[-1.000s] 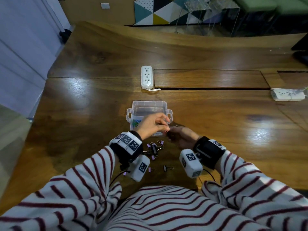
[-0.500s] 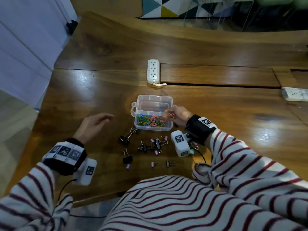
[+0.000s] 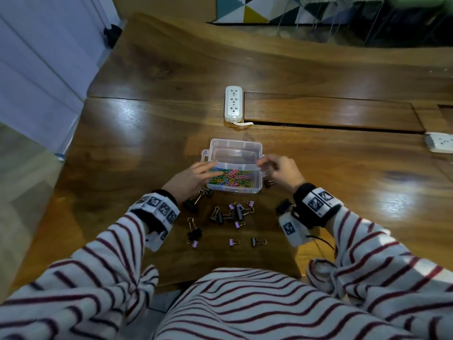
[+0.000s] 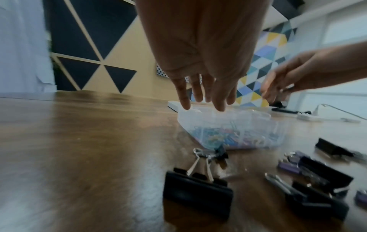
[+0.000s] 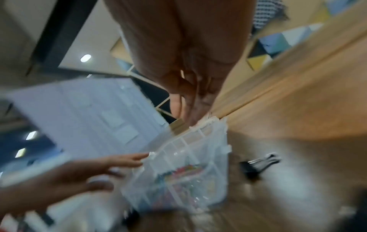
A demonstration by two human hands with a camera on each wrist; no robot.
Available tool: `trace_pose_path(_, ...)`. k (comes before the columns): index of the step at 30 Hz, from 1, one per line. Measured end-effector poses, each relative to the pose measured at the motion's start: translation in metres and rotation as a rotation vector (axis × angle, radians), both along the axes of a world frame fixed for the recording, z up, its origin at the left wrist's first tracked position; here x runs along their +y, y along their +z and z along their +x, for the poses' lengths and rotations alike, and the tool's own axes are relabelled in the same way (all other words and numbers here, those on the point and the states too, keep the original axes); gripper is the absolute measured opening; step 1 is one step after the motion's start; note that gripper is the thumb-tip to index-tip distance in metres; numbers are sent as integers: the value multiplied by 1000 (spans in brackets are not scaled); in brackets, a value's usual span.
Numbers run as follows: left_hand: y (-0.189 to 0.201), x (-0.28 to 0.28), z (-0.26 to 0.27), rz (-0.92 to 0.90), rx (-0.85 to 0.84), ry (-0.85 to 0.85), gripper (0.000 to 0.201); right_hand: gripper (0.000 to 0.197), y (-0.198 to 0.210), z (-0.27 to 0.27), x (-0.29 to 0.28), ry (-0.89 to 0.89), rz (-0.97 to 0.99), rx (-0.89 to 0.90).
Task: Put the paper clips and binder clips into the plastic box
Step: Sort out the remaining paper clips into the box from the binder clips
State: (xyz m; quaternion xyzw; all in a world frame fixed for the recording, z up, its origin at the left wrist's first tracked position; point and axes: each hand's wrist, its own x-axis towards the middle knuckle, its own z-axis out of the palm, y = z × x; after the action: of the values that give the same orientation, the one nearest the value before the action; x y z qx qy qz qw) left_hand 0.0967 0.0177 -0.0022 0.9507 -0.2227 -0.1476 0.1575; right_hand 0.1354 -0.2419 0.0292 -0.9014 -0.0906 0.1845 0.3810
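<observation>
**Clips still to be boxed**

Binder clips [image 3: 230, 214] are scattered on the near table [image 3: 343, 168]. Just beyond, the box [image 3: 235, 146] holds the paper clips [image 3: 230, 179]. The left hand [image 3: 193, 177] is spread loose at its left wall. Whether the right hand [image 3: 282, 170] pinches its right rim cannot be told. The box should be steadied, then binder clips dropped in singly.

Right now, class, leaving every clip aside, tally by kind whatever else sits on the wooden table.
white power strips: 2 (the second at the right edge)
plastic box: 1
Total: 3
</observation>
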Motion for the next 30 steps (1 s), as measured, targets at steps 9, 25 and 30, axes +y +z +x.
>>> trace_pose_path(9,-22,-11,7,115,146,-22,47,27,-37,-73,95,782,-335,-68)
trace_pose_path(25,-29,-34,-17,47,93,90,44,25,-44,-86,87,765,-433,-134)
trace_pose_path(30,-21,-36,-19,-83,97,79,44,12,-11,-57,36,496,-254,-143)
